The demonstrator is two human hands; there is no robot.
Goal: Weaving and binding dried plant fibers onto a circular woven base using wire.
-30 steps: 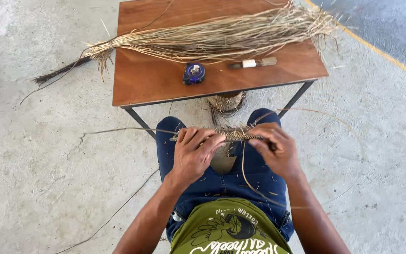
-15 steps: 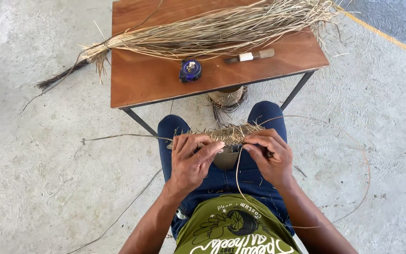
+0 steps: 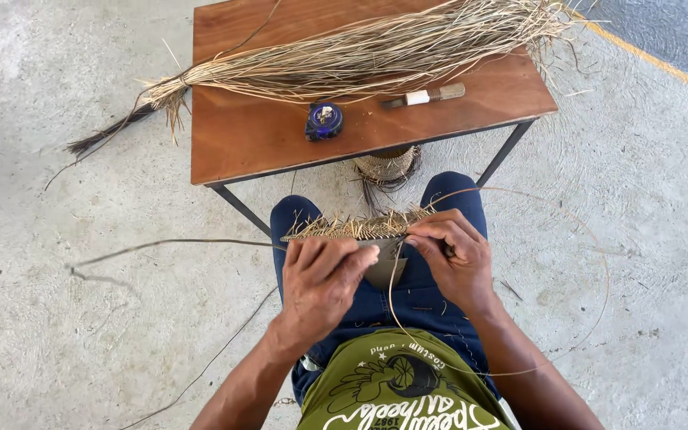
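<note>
**Woven straw piece held over the lap, both hands at work**

Left hand (image 3: 322,275): closed over the near edge of the woven straw piece (image 3: 360,229), fingers curled across its left half, pinning it in place above the knees.

Right hand (image 3: 451,255): fingertips pinched together on a thin working strand (image 3: 396,295) at the right end of the piece; the strand loops down over the jeans and sweeps out in a wide arc to the person's right.

Woven straw piece: a flat, narrow band, pale tan, bristling with short cut ends along its far edge; a darker grey form shows beneath it. It sits across the lap, just in front of the bench.

Handling note, as a judgement: the left grip wants to stay firm while the right draws the strand snug, kept free of kinks and clear of the bristling ends.

Bench (image 3: 264,139): brown wooden top on dark metal legs. On it lie a long bundle of dry straw (image 3: 360,56), a small blue tape measure (image 3: 324,121) and a knife (image 3: 425,96). A coiled woven item (image 3: 388,166) sits on the concrete floor (image 3: 81,334) under it.
</note>
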